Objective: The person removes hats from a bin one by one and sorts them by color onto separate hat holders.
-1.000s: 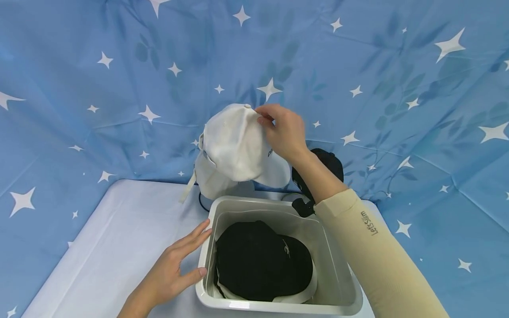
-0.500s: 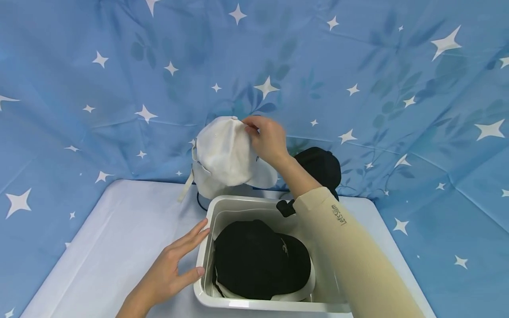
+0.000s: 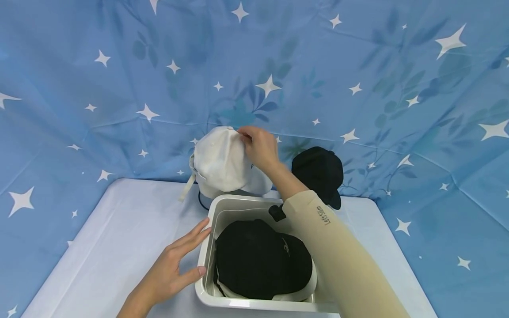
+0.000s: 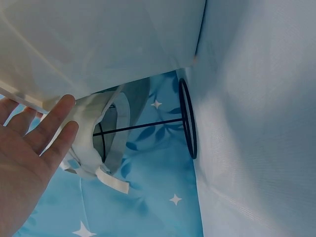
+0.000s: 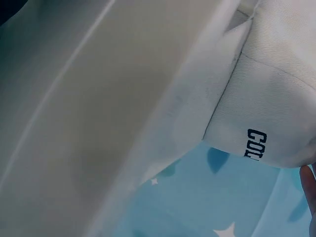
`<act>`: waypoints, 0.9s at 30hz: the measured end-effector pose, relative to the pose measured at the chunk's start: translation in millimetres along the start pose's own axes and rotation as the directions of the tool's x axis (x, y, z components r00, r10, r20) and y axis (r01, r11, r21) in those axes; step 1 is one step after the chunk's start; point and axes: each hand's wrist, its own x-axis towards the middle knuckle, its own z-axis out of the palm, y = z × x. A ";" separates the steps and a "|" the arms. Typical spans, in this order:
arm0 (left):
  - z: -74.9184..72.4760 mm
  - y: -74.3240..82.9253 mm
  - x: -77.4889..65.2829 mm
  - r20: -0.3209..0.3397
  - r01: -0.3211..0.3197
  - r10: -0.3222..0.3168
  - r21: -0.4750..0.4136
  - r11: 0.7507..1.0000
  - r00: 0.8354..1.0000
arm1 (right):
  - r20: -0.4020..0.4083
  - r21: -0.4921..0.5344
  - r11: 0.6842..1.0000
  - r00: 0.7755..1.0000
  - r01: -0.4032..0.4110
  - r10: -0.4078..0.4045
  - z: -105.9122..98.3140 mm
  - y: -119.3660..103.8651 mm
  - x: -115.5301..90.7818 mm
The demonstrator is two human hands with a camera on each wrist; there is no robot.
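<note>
My right hand [image 3: 260, 148] pinches a white baseball cap [image 3: 218, 159] at its crown, close to the top button. Dark letters reading "COL" show on the cap's front in the right wrist view, with a fingertip [image 5: 308, 185] at its edge. The cap sits over a wire stand [image 4: 187, 118] with a round black base; a back strap hangs loose. Fingers spread, my left hand [image 3: 171, 269] rests its fingertips against the left rim of a whitish plastic bin [image 3: 204, 265]. Inside the bin lies a black cap [image 3: 254, 260] on top of a pale cap [image 3: 296, 297].
Another black cap [image 3: 318, 172] stands behind the bin to the right, its strap hanging near the bin's back rim. A white-covered table [image 3: 119, 238] carries everything, and a blue star-patterned curtain [image 3: 159, 79] hangs behind it.
My right hand has lowered the white cap and brought it left, so it now covers the pale cap seen beneath it earlier. The left hand has stayed at the bin.
</note>
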 end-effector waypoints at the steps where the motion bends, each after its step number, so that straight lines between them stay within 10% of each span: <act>1: 0.0 0.1 0.1 0.003 0.003 -0.003 -0.002 1.000 1.000 | -0.002 0.001 1.000 1.000 -0.007 0.007 1.1 0.6 -0.5; 27: -0.4 0.4 0.5 -0.007 -0.014 0.014 0.005 1.000 1.000 | 0.068 -0.015 0.999 0.997 0.031 -0.030 16.6 2.2 -15.2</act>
